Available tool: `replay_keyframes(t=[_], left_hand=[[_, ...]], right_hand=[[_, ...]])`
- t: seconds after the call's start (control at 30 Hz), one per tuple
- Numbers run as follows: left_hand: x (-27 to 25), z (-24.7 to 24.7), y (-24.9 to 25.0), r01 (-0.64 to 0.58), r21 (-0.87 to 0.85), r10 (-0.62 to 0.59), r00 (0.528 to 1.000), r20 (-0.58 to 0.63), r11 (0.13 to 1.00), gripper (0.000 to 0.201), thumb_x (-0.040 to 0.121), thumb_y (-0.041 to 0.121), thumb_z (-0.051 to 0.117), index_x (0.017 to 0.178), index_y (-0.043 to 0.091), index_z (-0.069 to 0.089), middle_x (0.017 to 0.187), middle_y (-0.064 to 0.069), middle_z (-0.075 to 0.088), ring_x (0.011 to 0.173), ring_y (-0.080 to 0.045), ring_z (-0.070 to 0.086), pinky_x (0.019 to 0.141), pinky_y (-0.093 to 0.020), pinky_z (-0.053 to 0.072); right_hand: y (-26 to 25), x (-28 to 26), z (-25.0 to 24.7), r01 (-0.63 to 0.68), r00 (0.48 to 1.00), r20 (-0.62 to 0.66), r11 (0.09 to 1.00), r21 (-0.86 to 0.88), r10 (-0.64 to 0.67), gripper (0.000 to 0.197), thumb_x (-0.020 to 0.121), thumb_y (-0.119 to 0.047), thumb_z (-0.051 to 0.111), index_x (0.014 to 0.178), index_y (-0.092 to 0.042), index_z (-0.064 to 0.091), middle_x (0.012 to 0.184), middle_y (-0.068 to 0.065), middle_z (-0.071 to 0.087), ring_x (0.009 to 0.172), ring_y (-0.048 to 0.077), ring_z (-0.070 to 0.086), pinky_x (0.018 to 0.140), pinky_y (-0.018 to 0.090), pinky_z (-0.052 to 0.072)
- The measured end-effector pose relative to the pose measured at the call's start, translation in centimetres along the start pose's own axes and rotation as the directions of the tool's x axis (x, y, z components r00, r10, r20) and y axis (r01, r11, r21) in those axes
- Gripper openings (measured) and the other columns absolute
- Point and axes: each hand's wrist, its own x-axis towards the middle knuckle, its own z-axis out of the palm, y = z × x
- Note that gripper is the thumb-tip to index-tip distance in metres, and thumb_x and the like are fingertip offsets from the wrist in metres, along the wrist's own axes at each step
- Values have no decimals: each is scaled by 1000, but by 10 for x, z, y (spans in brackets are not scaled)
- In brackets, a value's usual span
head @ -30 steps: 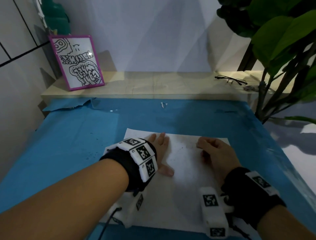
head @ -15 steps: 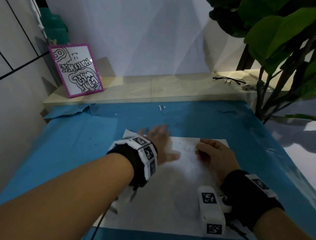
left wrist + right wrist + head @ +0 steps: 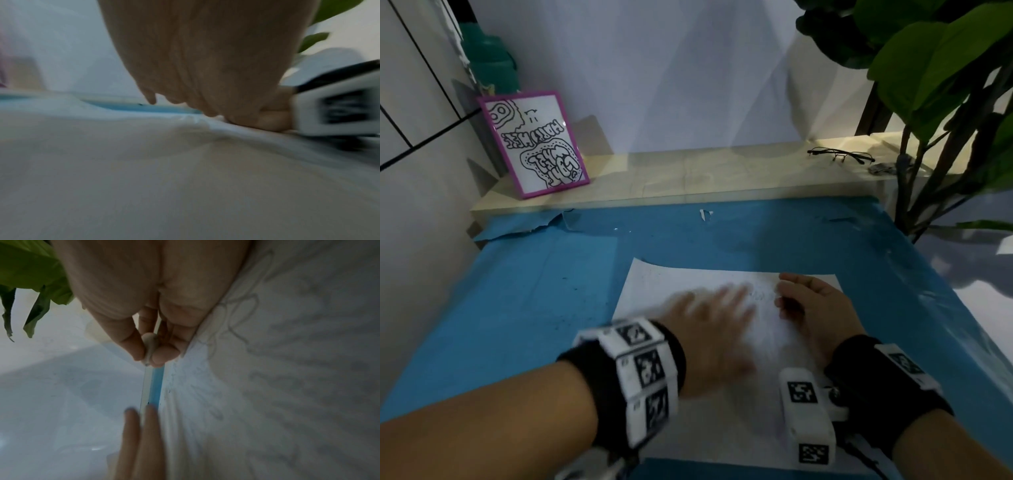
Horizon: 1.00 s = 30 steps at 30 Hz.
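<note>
A white paper sheet with faint pencil marks lies on the blue table cover. My left hand lies flat on the middle of the sheet with straight fingers, blurred by motion. In the left wrist view the left hand hovers low over the paper. My right hand rests on the sheet's far right part with curled fingers. In the right wrist view the right hand pinches a small white eraser between thumb and finger. The left fingers reach close beside it over the paper.
A pale ledge runs behind the table. On it a pink-framed drawing leans at the left and eyeglasses lie at the right. A leafy plant stands at the right. A small white scrap lies near the cover's far edge.
My left hand has slid from the sheet's left part rightward across the paper toward the right hand. The right hand has stayed in place.
</note>
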Motion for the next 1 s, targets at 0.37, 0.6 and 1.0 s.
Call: replay_keyframes(t=[0.37, 0.6, 1.0], left_hand=[[3, -4, -46, 194, -126, -179, 977, 115, 973, 97, 84, 72, 42, 150, 30, -15, 158, 6, -20, 146, -17, -11, 117, -54, 6], [4, 8, -46, 209, -141, -184, 969, 167, 968, 120, 66, 78, 59, 145, 39, -22, 155, 6, -29, 144, -21, -22, 114, -59, -5], [4, 6, -42, 211, -88, -197, 969, 146, 973, 119, 66, 77, 60, 147, 37, -18, 157, 2, -24, 145, -24, -18, 113, -56, -2]], right_hand=[[0, -5, 6, 76, 997, 19, 916, -393, -75, 7, 74, -13, 76, 79, -15, 70, 65, -3, 65, 59, 12, 55, 54, 16, 47], [-9, -16, 30, 196, 965, 259, 739, -644, -30, 12, 70, -15, 79, 69, -21, 69, 81, -8, 69, 79, 8, 61, 70, 16, 43], [-17, -29, 47, 327, 900, 426, 497, -804, 97, 11, 67, -20, 81, 69, -21, 71, 76, -11, 68, 77, 4, 62, 71, 13, 44]])
